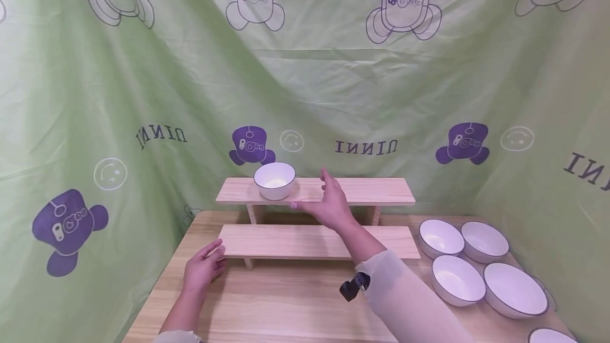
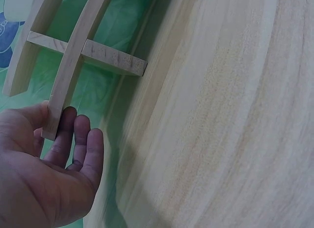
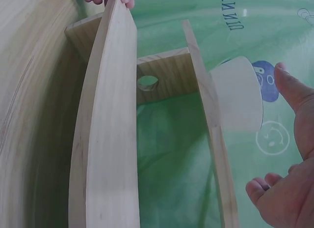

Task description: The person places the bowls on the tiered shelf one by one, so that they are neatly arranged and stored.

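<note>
The white bowl (image 1: 275, 190) with the dark rim sits upright on the upper board (image 1: 376, 190) of a two-tier wooden stand, left of centre in the head view. Just to its right is the person's right hand (image 1: 330, 207), thumb and fingers spread wide with nothing between them; from the right wrist view I can see a gap between thumb and bowl. Down at the lower left of the head view, the left hand (image 1: 202, 269) pinches the left end of the lower board (image 1: 286, 241), thumb on one face and fingers on the other, though in that dim wrist picture I can't tell how firmly.

The stand rests on a wood-grain table (image 1: 295, 306). Over at the lower right are four more white bowls (image 1: 458, 279) set close together, with a fifth bowl (image 1: 550, 336) cut off by the bottom edge. A small black device (image 1: 355, 286) shows at the cuff of the pale right sleeve (image 1: 410, 295). Behind everything hangs a green curtain (image 1: 305, 89) printed with purple figures, smiley faces and mirrored lettering.
</note>
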